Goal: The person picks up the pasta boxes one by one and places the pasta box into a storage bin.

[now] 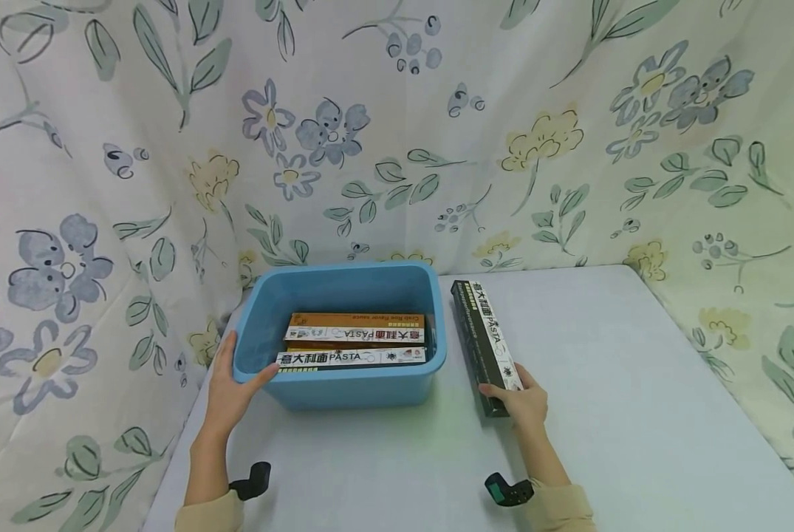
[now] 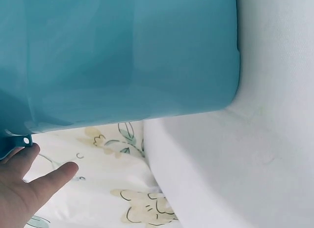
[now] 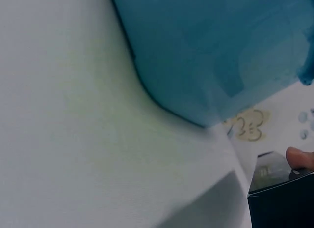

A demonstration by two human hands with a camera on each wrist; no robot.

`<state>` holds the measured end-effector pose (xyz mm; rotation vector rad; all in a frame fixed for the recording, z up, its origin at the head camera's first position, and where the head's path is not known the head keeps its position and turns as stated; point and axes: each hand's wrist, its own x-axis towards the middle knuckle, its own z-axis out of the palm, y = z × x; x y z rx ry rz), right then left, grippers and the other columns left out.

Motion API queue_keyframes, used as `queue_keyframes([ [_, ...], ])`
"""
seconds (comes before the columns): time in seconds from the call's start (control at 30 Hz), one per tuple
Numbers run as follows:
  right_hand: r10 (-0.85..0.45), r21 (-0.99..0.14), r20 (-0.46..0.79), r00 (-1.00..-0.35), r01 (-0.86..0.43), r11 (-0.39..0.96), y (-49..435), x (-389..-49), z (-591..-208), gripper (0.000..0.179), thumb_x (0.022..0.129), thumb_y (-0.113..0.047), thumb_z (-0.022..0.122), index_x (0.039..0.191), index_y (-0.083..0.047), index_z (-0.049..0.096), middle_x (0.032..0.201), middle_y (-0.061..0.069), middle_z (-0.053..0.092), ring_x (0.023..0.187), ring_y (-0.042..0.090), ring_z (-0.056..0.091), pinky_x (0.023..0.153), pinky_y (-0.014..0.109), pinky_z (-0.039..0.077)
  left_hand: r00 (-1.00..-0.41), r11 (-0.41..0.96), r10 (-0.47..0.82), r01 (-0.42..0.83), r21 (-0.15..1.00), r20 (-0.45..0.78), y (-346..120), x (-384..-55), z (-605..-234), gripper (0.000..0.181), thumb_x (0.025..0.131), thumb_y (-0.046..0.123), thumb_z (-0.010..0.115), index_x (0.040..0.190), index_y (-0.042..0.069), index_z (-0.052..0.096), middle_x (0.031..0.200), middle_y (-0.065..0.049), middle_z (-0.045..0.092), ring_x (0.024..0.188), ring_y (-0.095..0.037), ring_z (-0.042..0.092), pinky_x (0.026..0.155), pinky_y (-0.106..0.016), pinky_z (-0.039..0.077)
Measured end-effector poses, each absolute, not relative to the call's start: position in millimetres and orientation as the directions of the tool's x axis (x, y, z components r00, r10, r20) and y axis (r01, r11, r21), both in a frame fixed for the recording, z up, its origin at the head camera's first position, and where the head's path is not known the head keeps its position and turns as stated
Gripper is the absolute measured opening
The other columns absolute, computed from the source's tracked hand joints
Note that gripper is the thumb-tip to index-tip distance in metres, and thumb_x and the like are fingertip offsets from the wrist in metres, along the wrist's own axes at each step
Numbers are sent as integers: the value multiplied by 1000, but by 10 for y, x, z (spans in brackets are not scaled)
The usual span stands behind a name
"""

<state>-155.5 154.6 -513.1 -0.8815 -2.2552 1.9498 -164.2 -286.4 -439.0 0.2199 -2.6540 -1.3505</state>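
Note:
A blue plastic bin [image 1: 353, 395] stands on the white table. At its front left corner is my left hand [image 1: 227, 395], thumb stretched toward the front rim and fingers straight along the left side. In the left wrist view, fingertips [image 2: 30, 152] meet the bin's rim. My right hand [image 1: 526, 405] grips the near end of a black-and-white pasta box [image 1: 483, 332], thumb on one side and fingers on the other. That box slants beside the bin's right side. Inside the bin lie an orange-brown pasta box [image 1: 357, 321] and another pasta box with a white side [image 1: 353, 357].
White table [image 1: 603, 384] surface extends to the right and in front of the bin. A flower-patterned cloth [image 1: 403, 148] hangs behind and along both sides. A small black device [image 1: 253, 480] sits at the left wrist, another [image 1: 508, 491] at the right.

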Motion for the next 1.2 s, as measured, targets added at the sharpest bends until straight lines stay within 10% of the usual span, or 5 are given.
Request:
queue_keyframes([
  [0.8, 402, -966, -183, -897, 240, 95, 1646, -1427, -4316, 96, 70, -2, 84, 152, -6, 33, 150, 19, 39, 126, 33, 40, 98, 39, 38, -977, 581, -205, -68, 811, 65, -2859, -1651, -4389, 103, 84, 34, 72, 158, 14, 4, 161, -18, 5, 141, -48, 17, 105, -70, 23],
  [1.2, 382, -979, -142, -913, 186, 81, 1648, -1333, -4049, 92, 67, 3, 84, 148, -7, 41, 143, 16, 45, 116, 23, 44, 72, 10, 45, -976, 579, -202, -56, 814, 77, -2865, -1643, -4397, 103, 83, 32, 74, 158, 11, 6, 161, -19, 6, 141, -48, 17, 106, -69, 23],
])
